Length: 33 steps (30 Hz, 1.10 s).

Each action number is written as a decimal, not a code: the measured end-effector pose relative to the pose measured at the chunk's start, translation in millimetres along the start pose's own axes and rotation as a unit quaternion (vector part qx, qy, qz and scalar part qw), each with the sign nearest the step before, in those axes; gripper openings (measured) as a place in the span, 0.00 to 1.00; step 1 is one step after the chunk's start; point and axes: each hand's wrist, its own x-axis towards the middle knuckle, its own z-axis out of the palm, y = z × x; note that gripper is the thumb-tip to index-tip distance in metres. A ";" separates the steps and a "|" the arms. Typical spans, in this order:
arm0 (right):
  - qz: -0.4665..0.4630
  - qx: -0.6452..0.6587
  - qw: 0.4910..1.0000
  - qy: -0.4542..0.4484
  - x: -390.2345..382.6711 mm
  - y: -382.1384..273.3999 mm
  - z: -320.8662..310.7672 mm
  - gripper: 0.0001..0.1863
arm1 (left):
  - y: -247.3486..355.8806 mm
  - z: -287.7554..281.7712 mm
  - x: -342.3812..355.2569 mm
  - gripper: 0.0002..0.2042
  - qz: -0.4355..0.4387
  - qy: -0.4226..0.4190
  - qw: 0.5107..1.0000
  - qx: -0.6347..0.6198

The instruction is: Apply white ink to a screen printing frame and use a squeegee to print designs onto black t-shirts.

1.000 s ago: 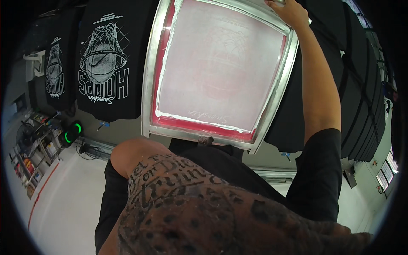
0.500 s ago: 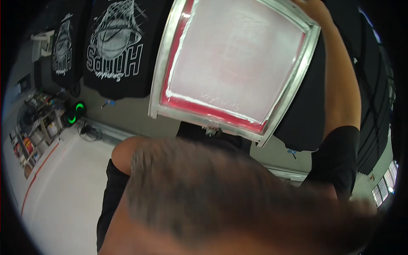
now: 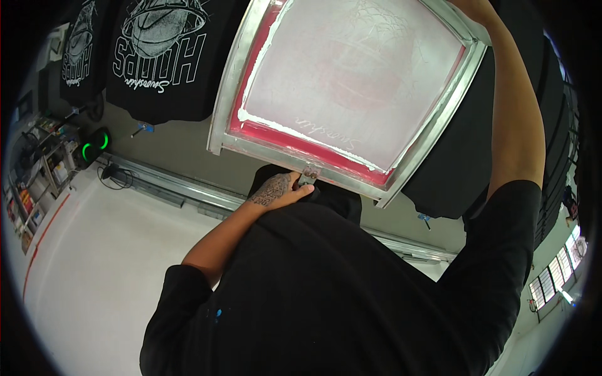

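Observation:
An aluminium-framed printing screen (image 3: 332, 75) fills the upper middle, pale inside with a red margin, white ink edges and a faint design. My left hand (image 3: 285, 191), tattooed on the back, is closed on a small metal clamp (image 3: 309, 175) at the middle of the frame's bottom bar. My right hand (image 3: 475, 11) is at the screen's upper right corner, its fingers cut off by the top edge. Left of the screen lie black shirts (image 3: 157, 56) printed in white with a basketball, net and lettering. My black shirt front sits just below my left hand.
More black fabric panels (image 3: 439, 175) line the right side. At far left are a cluttered shelf unit (image 3: 44, 182), a green-lit black box (image 3: 95, 145) and coiled cables (image 3: 116, 178). A metal rail (image 3: 185, 197) runs along the grey surface behind me, beside white flooring (image 3: 100, 263).
My tattooed left arm, earlier filling the lower view close to the camera, has moved down and away, and that hand now grips the clamp. The view has shifted, putting the screen higher and farther right.

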 end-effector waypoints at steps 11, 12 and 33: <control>-0.035 0.021 0.999 0.008 -63.7 13.8 64.6 0.28 | -19.0 6.0 23.4 0.24 0.113 -0.014 0.993 0.044; -0.147 0.046 0.984 0.091 -80.0 41.8 102.4 0.26 | -17.7 8.4 26.7 0.23 0.130 -0.021 0.989 0.070; 0.125 0.206 0.968 0.063 -356.4 -196.0 96.5 0.19 | 11.4 -14.3 -12.3 0.19 0.077 0.139 0.976 0.151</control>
